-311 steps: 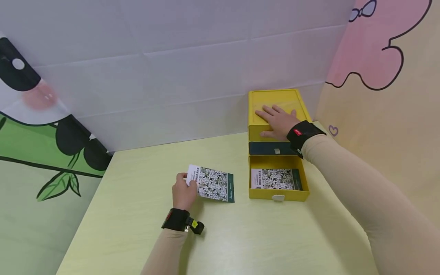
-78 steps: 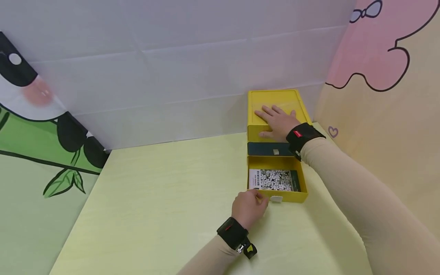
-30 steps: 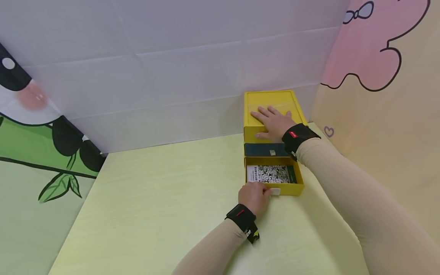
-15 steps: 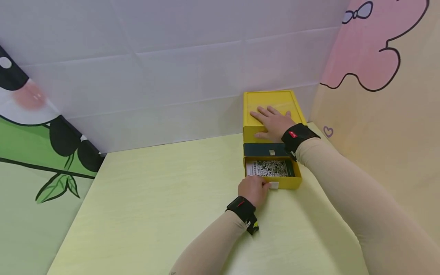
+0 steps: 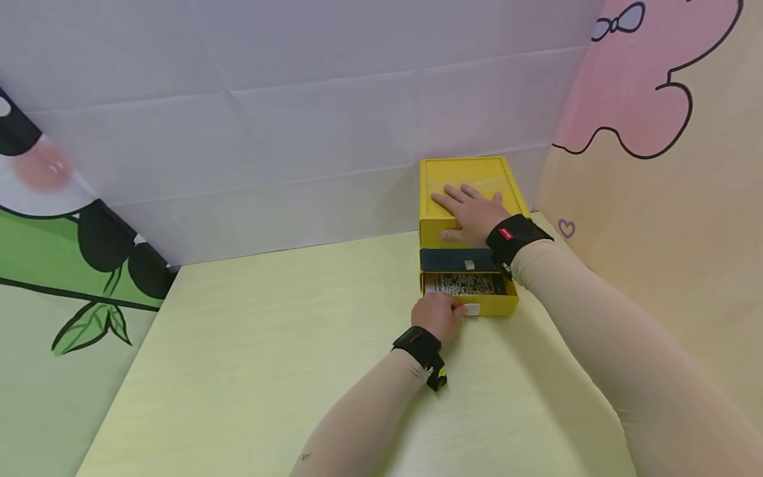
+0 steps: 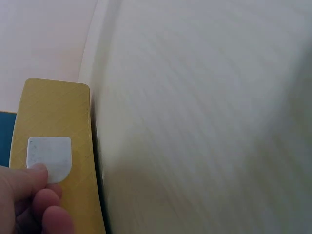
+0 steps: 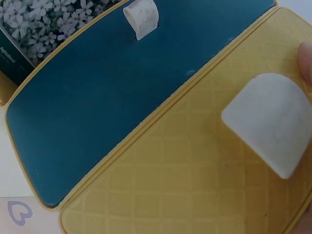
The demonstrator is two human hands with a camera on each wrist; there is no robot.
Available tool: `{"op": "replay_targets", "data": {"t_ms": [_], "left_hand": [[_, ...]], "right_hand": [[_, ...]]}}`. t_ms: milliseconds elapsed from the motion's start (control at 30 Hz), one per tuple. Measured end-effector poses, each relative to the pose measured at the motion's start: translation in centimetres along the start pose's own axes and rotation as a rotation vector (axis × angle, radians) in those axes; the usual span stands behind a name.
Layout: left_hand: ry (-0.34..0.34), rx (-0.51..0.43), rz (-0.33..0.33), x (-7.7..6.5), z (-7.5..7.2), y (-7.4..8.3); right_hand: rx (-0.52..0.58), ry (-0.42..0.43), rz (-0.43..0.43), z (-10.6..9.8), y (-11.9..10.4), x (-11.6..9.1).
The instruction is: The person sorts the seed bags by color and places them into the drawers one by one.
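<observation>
A small yellow drawer box (image 5: 473,171) with a dark teal front panel (image 5: 447,260) stands against the back wall. Its low yellow drawer (image 5: 495,306) sticks out part way, and a card printed with white flowers (image 5: 471,284) lies inside. My left hand (image 5: 438,317) is at the drawer's front, thumb on its white tab (image 6: 53,156) and the other fingers curled beside it. My right hand (image 5: 477,215) lies spread on top of the box, palm down. Seen from the right wrist, a second white tab (image 7: 270,122) sits on the upper yellow front.
A pale yellow-green table (image 5: 268,351) carries the box at its far right. Behind it rises a pale wall sheet (image 5: 298,132), with a beige side wall (image 5: 673,265) close on the right. Cartoon shapes (image 5: 107,258) mark the left.
Earlier my left hand held a flower card left of the box; that card is gone from the table. Over the last second my left hand has pushed the drawer inward. My right hand stays put.
</observation>
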State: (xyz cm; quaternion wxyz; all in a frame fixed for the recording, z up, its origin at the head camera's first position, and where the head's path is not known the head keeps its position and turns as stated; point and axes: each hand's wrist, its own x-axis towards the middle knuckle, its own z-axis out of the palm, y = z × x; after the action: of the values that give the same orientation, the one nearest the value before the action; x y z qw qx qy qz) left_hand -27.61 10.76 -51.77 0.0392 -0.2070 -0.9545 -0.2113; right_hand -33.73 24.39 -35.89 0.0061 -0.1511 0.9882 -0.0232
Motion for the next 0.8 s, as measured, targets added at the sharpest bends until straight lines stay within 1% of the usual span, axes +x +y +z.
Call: {"op": "replay_targets", "data": {"t_ms": [133, 300, 467, 633, 800], "left_hand": [[-0.013, -0.006, -0.013, 0.7, -0.2, 0.1], [-0.024, -0.012, -0.028, 1.6, -0.4, -0.2], [-0.026, -0.022, -0.058, 2.3, -0.4, -0.4], [-0.030, -0.018, -0.065, 3.0, -0.3, -0.2], [-0.031, -0.020, -0.074, 3.5, -0.2, 0.0]], "right_hand": [[0.002, -0.003, -0.005, 0.0, 0.0, 0.0], [0.003, -0.007, -0.006, -0.2, -0.2, 0.1], [0.004, -0.006, -0.017, 0.0, 0.0, 0.2], [-0.004, -0.002, -0.024, 0.3, 0.6, 0.2], [0.006, 0.009, -0.023, 0.1, 0.7, -0.4]]}}
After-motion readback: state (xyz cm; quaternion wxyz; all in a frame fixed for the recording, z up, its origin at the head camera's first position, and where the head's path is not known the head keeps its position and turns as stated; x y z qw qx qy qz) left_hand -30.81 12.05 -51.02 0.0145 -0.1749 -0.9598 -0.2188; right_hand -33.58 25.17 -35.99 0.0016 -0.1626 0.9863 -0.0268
